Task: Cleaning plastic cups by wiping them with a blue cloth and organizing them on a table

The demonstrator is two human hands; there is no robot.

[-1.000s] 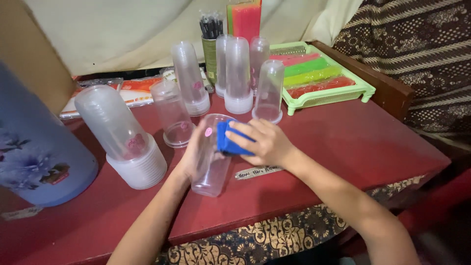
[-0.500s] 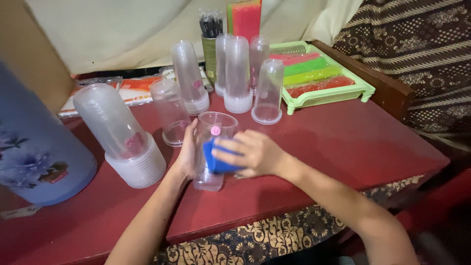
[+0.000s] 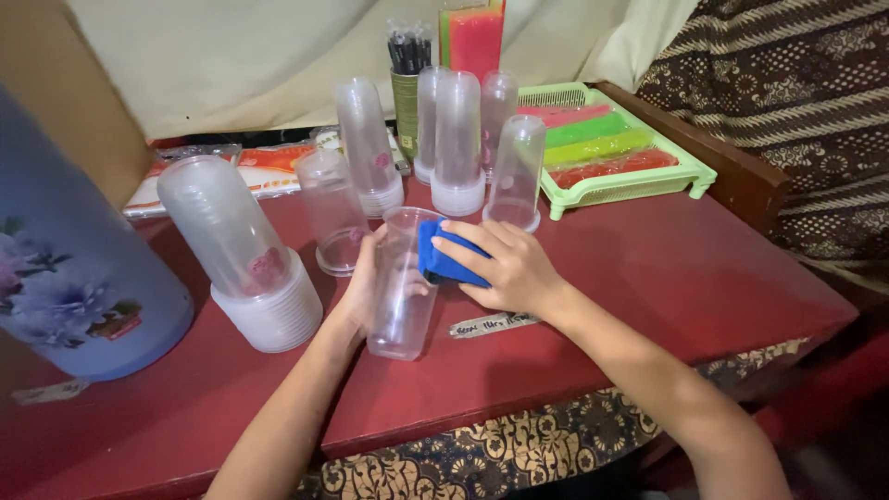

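A clear plastic cup (image 3: 404,287) stands upright near the front of the dark red table (image 3: 648,278). My left hand (image 3: 363,289) wraps around its left side and holds it. My right hand (image 3: 500,264) grips a blue cloth (image 3: 443,259) and presses it against the cup's right side near the rim. A small white label strip (image 3: 493,325) lies on the table just below my right wrist.
Several stacks of upturned clear cups (image 3: 250,250) stand behind and left, some tall ones (image 3: 458,139) at the back. A green tray (image 3: 619,148) with coloured packs sits back right. A large blue flowered jug (image 3: 65,268) stands at left. A wooden edge (image 3: 732,167) borders the right.
The cup was tilted with my right hand and cloth at its mouth; it now stands upright, and the cloth has moved to the outside of the cup's right wall.
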